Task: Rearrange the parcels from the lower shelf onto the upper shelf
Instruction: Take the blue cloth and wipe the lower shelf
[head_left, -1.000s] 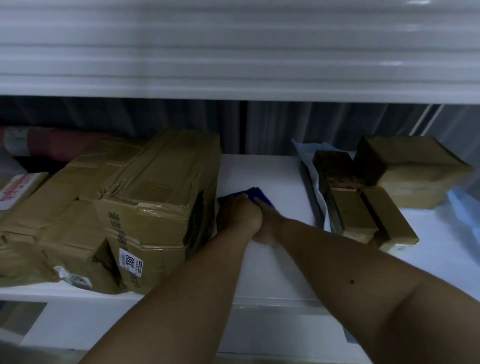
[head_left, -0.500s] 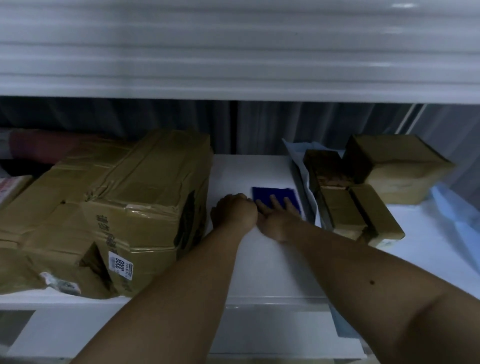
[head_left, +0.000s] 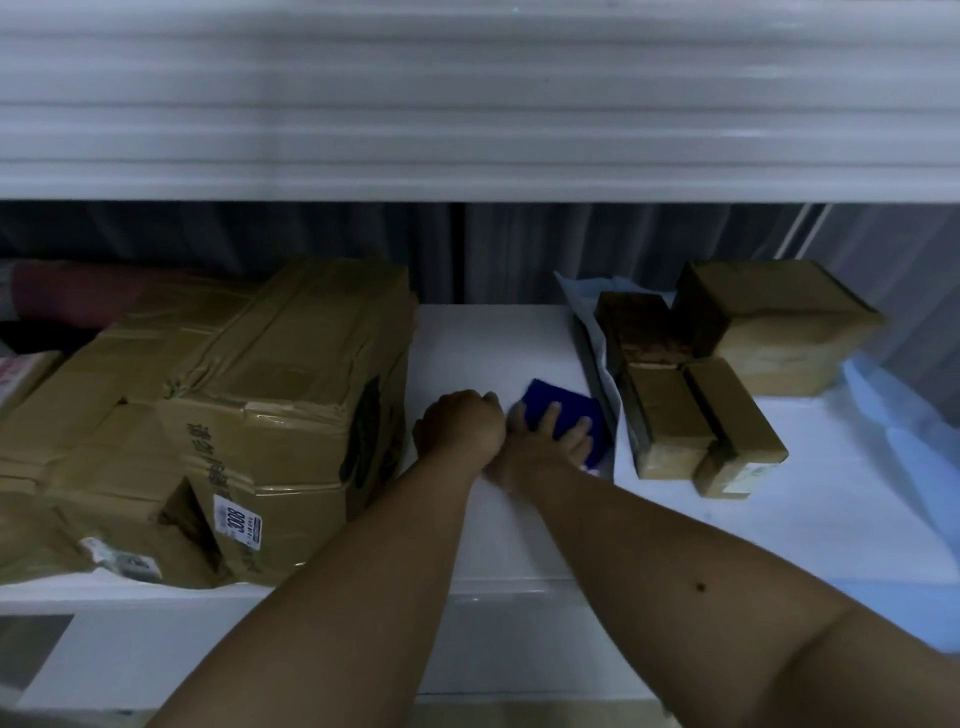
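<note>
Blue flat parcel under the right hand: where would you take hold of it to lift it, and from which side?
The blue parcel lies flat on the white shelf, right hand fingers spread on top. Its right edge sits close to a standing white sheet, so I would probably pinch the free left or near edge, coming from the front, thumb sliding underneath. The left hand rests curled beside it.

A small flat blue parcel (head_left: 566, 423) is lying on the white shelf (head_left: 483, 343), in the gap between the two groups of brown parcels and closer to the right one. It is sitting slightly turned, one corner pointing to the far left. A big tape-wrapped cardboard parcel (head_left: 275, 395) with a white label is resting to the left. To the right, a squat brown box (head_left: 769, 322) is sitting far back, with narrower brown parcels (head_left: 696, 421) lying side by side nearer.
</note>
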